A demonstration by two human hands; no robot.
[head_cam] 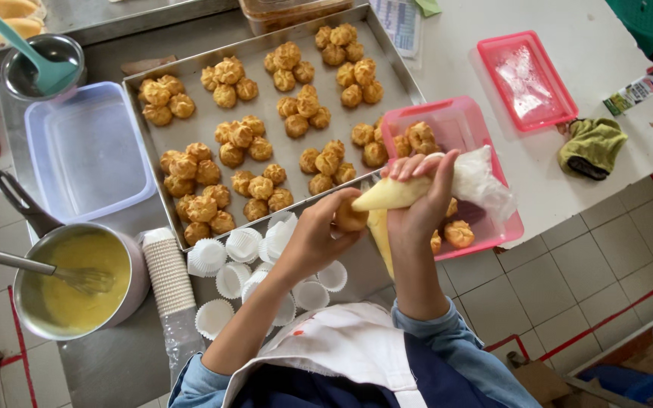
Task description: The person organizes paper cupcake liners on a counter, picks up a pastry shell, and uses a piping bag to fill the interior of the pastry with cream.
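A small golden cream puff (350, 217) is pinched in the fingertips of the left hand (313, 240), while the right hand (419, 205) is clenched around a piping bag (398, 193) of yellow custard, its pointed end laid against the puff. Both are held above the near edge of the steel table (115, 355), just in front of the baking tray (262, 128).

At the far left near corner of the table a pot of yellow custard (77, 283) is seen, with a whisk (47, 270) resting in it. Behind it lies an empty clear plastic box (88, 151), and beyond that a small metal bowl (39, 68) with a teal spatula (35, 57). A stacked sleeve of white paper cups (166, 272) lies beside the pot, and loose cups (243, 245) are scattered under the left forearm.

The tray is filled with clusters of baked puffs (243, 136). To its right, at the near edge of the white table (606, 68), a pink plastic box (455, 128) holds more puffs; its pink lid (527, 79) and a green cloth (592, 145) lie further right.

The puff is judged light, hollow and brittle, so it is best held loosely by the sides, never squeezed. The bag is judged soft and yielding, likely slippery, and is best gripped near its twisted upper part.
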